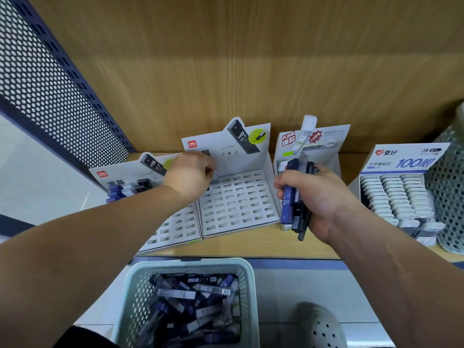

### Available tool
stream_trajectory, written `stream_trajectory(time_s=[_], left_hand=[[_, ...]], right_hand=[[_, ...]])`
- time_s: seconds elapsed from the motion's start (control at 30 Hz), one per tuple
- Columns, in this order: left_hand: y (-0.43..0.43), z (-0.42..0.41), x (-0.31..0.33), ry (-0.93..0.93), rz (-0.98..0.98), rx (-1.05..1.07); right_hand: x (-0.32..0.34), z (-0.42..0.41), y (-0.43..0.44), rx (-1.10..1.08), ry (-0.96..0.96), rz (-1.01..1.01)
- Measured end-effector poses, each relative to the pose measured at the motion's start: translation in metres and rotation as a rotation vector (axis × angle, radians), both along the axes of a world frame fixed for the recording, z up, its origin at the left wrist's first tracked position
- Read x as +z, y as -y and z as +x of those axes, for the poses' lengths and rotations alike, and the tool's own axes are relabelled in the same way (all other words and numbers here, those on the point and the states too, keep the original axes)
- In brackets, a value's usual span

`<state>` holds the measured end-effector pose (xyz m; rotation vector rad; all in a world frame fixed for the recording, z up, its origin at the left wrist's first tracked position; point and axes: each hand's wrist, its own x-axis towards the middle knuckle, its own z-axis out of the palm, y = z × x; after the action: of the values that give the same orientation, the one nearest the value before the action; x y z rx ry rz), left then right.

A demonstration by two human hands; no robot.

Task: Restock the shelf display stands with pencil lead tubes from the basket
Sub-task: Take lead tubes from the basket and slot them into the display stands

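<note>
Two white slotted display stands sit side by side on the wooden shelf. The middle stand [238, 202] shows rows of bare slots. The left stand [173, 229] holds a few dark and blue tubes [130, 188] at its back. My left hand [190, 174] reaches over the back left corner of the middle stand, fingers curled on a small pale tube end that is mostly hidden. My right hand [308, 199] grips a bundle of pencil lead tubes [295, 197], blue and black, upright beside the middle stand. A pale perforated basket [248, 277] full of tubes sits below the shelf edge.
A third stand [326, 146] stands behind my right hand. At the right is a full box of white tubes [396, 194], then a perforated metal cup [449, 197]. A perforated blue panel [50, 96] bounds the left. A grey shoe [319, 325] is near the basket.
</note>
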<state>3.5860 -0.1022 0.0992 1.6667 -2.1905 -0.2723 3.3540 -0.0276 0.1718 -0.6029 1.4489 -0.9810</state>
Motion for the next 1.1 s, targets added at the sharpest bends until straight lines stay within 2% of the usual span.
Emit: stream_trajectory(time_s=[0.17, 0.53, 0.63, 0.7, 0.8, 0.83, 0.93, 1.1], left_hand=[[0.002, 0.004, -0.013, 0.042, -0.063, -0.052], [-0.004, -0.001, -0.013, 0.352, 0.049, -0.109], [-0.014, -0.01, 0.006, 0.356, 0.118, -0.077], [-0.027, -0.023, 0.027, 0.108, 0.209, -0.036], [-0.061, -0.049, 0.063, -0.611, 0.605, 0.043], [-0.072, -0.056, 0.072, -0.764, 0.717, 0.048], [-0.095, -0.068, 0.084, -0.983, 0.829, 0.086], [-0.106, -0.061, 0.081, -1.121, 0.869, 0.216]], right_hand=[[0.0, 0.001, 0.0, 0.01, -0.031, -0.017], [-0.002, 0.001, -0.001, 0.04, 0.002, -0.027], [-0.003, 0.001, -0.002, 0.004, 0.061, -0.022], [-0.001, 0.004, -0.002, -0.009, 0.108, -0.029], [0.005, 0.015, -0.002, -0.018, 0.142, -0.073], [0.007, 0.02, -0.002, -0.035, 0.139, -0.092], [0.008, 0.03, -0.002, -0.121, 0.116, -0.129], [0.005, 0.046, -0.009, -0.165, 0.094, -0.138]])
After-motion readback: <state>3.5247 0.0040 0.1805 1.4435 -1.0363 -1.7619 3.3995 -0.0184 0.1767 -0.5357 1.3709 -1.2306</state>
